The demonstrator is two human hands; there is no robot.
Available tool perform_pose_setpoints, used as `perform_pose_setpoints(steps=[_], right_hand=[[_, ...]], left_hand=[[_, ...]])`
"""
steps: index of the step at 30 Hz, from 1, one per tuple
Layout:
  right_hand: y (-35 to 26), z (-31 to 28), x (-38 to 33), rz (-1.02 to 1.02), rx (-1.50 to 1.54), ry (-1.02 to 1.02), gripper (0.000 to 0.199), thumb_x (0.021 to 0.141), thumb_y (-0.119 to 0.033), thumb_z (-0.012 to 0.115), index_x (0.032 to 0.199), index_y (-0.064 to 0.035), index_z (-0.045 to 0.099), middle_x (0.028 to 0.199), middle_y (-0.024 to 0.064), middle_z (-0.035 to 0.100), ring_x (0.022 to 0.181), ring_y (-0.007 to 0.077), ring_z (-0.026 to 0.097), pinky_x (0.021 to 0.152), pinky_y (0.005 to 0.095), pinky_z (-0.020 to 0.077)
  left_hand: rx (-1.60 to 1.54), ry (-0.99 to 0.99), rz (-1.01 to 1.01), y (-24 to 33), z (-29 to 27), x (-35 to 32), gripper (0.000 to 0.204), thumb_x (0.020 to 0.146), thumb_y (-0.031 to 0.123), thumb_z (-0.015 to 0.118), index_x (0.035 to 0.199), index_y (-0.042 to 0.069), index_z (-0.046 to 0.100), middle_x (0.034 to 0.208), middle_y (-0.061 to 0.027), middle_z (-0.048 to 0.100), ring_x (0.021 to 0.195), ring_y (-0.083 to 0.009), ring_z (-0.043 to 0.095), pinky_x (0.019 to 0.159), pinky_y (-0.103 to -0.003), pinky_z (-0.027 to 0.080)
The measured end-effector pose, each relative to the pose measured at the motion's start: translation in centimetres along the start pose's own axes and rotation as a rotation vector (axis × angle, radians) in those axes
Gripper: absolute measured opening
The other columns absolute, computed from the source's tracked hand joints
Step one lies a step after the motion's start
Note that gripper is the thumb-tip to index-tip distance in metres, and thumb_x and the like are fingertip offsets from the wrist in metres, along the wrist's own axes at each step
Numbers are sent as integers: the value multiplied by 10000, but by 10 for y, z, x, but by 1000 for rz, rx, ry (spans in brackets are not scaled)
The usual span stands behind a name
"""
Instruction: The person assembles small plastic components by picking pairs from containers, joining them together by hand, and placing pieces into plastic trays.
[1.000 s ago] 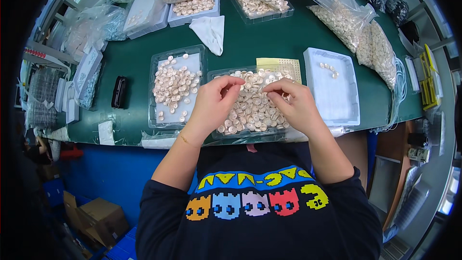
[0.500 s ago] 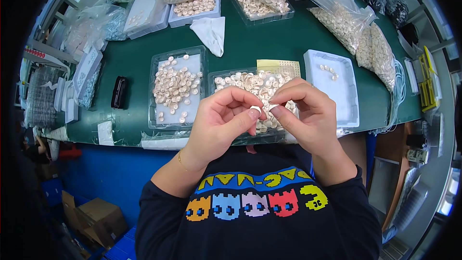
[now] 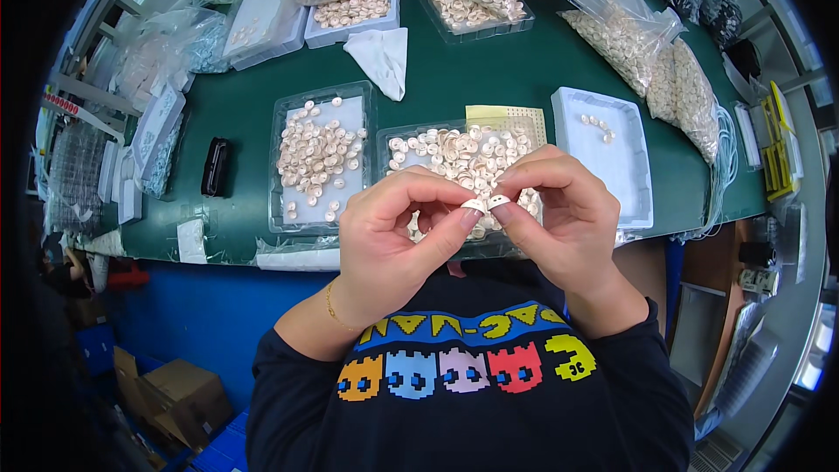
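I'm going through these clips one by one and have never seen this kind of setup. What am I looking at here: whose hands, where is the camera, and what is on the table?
No machine here: a person works with two bare hands. The single picture comes from a wide fisheye camera on that person's head, looking down, so straight edges bend near the rim.

The left hand and the right hand are raised close together, each pinching a small white ring-like piece at the fingertips.

Below them is a green table. On it lie a clear tray of pale small pieces, a second heaped tray behind the hands, and a white tray with only a few pieces. Farther back are plastic bags of similar pieces, a folded white cloth and a small black object.
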State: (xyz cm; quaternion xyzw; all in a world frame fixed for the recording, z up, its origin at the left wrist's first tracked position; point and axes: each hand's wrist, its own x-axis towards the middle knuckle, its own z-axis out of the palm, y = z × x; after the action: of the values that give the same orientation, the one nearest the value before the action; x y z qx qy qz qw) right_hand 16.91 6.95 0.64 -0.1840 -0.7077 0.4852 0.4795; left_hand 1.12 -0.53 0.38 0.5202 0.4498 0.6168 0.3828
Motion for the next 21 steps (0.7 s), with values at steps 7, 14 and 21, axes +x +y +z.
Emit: perform_pose_setpoints(steps=[7, 14, 21], right_hand=[[-1, 0, -2, -18, -21, -6, 199, 693, 74, 661, 872, 9, 607, 791, 98, 610, 681, 164, 591, 617, 254, 468], [-1, -1, -3, -7, -17, 10, 196, 693, 77, 661, 870, 12, 608, 795, 102, 609, 703, 171, 595, 631, 256, 469], [2, -2, -9, 301, 409, -19, 153, 794, 32, 626, 935, 29, 565, 878, 106, 619, 806, 150, 610, 719, 257, 501]], left_hand=[[105, 60, 99, -2, 3, 0, 123, 729, -45, 672, 816, -1, 598, 750, -52, 599, 571, -50, 498, 492, -183, 365], [202, 56, 180, -2, 1, 2, 143, 714, -45, 685, 815, 4, 596, 746, -49, 599, 569, -55, 508, 489, -189, 364], [-360, -46, -261, 4, -1, 2, 100, 836, 36, 613, 913, -17, 576, 796, -76, 611, 636, -90, 534, 575, -204, 419]])
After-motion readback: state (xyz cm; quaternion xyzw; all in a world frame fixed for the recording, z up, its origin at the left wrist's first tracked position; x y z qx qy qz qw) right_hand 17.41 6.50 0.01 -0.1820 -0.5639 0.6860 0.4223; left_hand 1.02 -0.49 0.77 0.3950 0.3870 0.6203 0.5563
